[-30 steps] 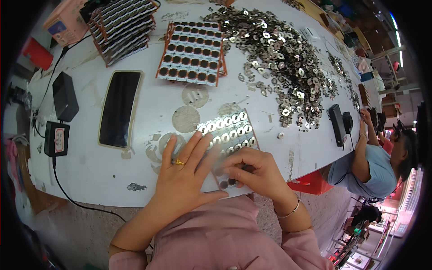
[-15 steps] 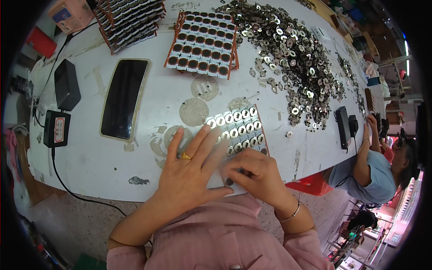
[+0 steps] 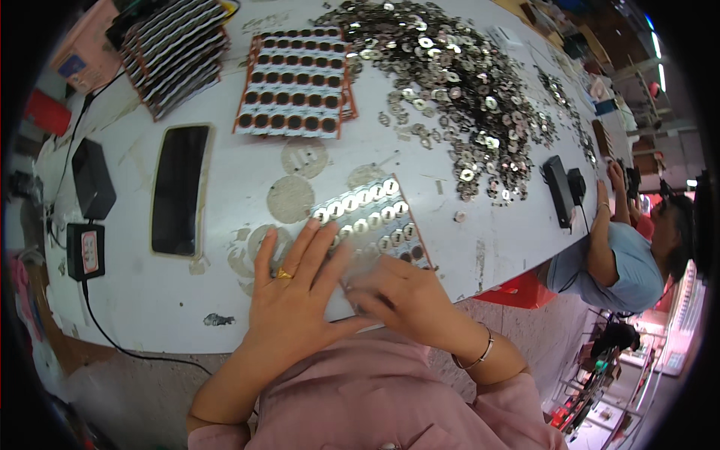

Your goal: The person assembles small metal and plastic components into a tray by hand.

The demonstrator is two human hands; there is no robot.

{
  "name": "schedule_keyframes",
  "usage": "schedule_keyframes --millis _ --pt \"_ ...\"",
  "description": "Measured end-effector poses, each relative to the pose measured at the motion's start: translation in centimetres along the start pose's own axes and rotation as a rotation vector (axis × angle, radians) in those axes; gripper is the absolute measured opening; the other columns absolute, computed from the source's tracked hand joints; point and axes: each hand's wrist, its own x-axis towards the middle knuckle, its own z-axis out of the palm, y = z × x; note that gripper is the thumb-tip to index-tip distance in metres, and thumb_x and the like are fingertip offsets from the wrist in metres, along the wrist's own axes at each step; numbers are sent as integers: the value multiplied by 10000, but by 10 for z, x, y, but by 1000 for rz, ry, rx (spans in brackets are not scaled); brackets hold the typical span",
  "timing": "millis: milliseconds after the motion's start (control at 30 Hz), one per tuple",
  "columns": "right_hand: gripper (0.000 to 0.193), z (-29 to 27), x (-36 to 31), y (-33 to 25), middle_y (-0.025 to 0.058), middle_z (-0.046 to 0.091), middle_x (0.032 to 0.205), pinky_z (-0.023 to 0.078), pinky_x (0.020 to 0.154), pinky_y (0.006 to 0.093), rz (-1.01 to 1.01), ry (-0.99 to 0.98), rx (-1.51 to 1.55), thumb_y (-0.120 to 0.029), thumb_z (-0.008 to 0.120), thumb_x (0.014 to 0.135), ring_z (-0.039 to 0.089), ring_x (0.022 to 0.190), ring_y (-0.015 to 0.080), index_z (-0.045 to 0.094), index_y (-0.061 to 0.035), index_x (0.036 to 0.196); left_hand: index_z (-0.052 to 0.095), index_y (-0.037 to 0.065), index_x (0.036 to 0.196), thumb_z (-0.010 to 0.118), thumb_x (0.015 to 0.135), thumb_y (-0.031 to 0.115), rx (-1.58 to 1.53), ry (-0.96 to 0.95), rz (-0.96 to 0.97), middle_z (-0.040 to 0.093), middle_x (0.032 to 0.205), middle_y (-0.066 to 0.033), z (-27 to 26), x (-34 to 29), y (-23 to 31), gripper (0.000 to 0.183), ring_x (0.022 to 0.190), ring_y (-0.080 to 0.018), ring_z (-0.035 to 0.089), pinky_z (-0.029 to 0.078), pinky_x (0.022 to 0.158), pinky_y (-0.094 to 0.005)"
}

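Note:
In front of me lies a flat panel (image 3: 379, 217) with rows of shiny slotted metal discs on it; a few dark round spots show bare near its lower right corner. My left hand (image 3: 296, 289), wearing a gold ring, rests with fingers spread over the panel's left side. Beside it, my right hand (image 3: 409, 300) is bent over the near part of the panel, thumb and fingers drawn together. Those fingertips are blurred, and whatever they pinch cannot be made out. Both hands hide the panel's near left part.
A large heap of loose metal discs (image 3: 480, 112) spreads at the upper right. Beyond the panel stand stacked dark-spotted panels (image 3: 292, 86) and another stack (image 3: 176, 56). A phone (image 3: 180, 191) and black adapters (image 3: 94, 180) lie left. A co-worker (image 3: 611, 259) sits right.
The whole view has shifted, so most table things appear farther left. My right hand's fingers have moved slightly left, closer to my left hand, which stays spread on the panel.

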Motion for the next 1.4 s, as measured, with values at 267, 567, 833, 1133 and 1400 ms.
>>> schedule_keyframes --millis 267,567,833,1133,1400 --pt "384 -51 -17 33 102 678 1053 564 801 424 89 331 -262 -64 750 876 658 902 305 726 -113 1256 551 67 1486 902 678 629 4 -30 15 470 1609 -153 -3 2 2 1044 1548 -355 380 149 1271 -642" --pt "497 -71 -20 52 146 701 1183 557 868 392 194 398 -275 -5 725 885 636 1025 311 647 -67 1372 532 72 1500 905 677 631 23 -28 16 447 1620 -166 -3 3 4 1063 1557 -366 359 139 1268 -655" --pt "150 -61 -17 67 105 709 1092 564 773 358 115 466 -270 -3 718 893 670 967 297 744 -39 1037 536 103 1500 906 699 608 37 -20 35 460 1602 -152 -7 3 9 1017 1533 -377 382 144 1255 -654" --pt "385 -32 -10 7 103 758 1090 573 732 334 -416 317 -133 -51 788 753 713 890 251 762 -65 1137 745 102 1132 837 894 226 -636 62 -71 752 981 -41 -9 14 18 283 906 -207 654 417 860 -363" --pt "215 -25 0 1 72 728 962 548 683 241 12 70 456 31 780 921 692 858 92 756 -10 1131 740 90 1046 820 870 114 -518 120 -48 756 1043 -53 -8 3 12 195 998 -245 685 458 932 -392"
